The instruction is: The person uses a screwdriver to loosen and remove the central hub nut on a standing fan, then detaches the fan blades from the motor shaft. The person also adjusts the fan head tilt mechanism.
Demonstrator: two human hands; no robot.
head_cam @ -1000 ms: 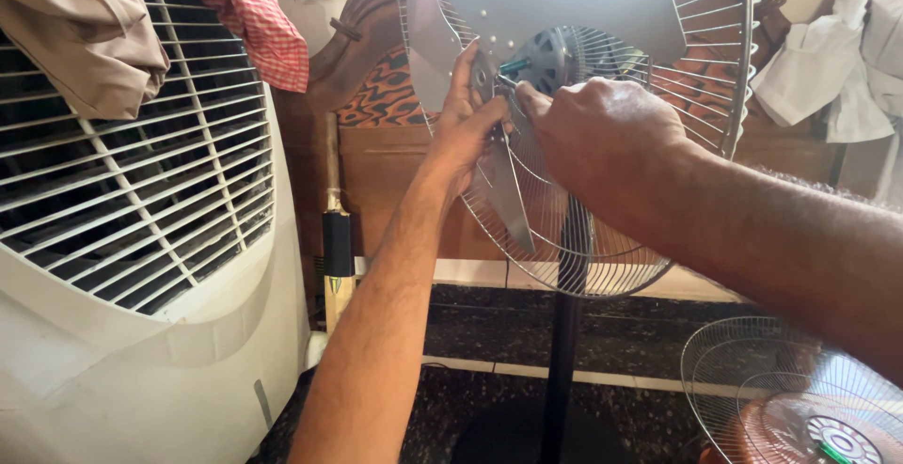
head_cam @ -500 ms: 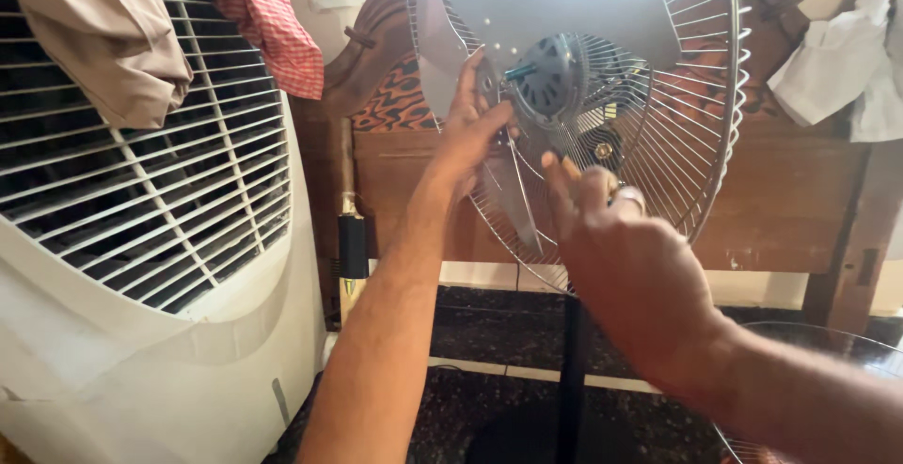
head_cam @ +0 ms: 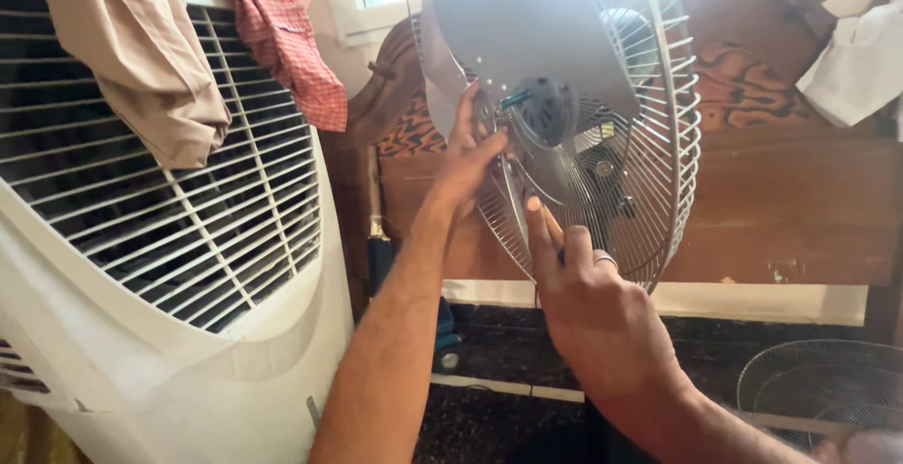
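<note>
- Grey plastic fan blades sat on the motor hub of my pedestal fan, framed by the white wire rear guard, with no front guard on it.
- My left hand pressed against the blade beside the hub, fingers spread and flat, steadying it rather than gripping.
- My right hand hovered just below the hub, index finger raised toward the lower blade; a small dark object seemed pinched between thumb and fingers, though I could not tell what it was.
- By my reading, the job stood partway: the blade was seated on the shaft, while a loose wire guard lay low at the right, apart from the fan.
- Whether the blade was fastened at the hub could not be made out.
- The fan stood between a white air cooler, draped with a beige cloth and a red checked cloth, and a carved wooden headboard behind.
- The hub lay between my two hands, nearer the left fingertips, just above the right index finger.
</note>
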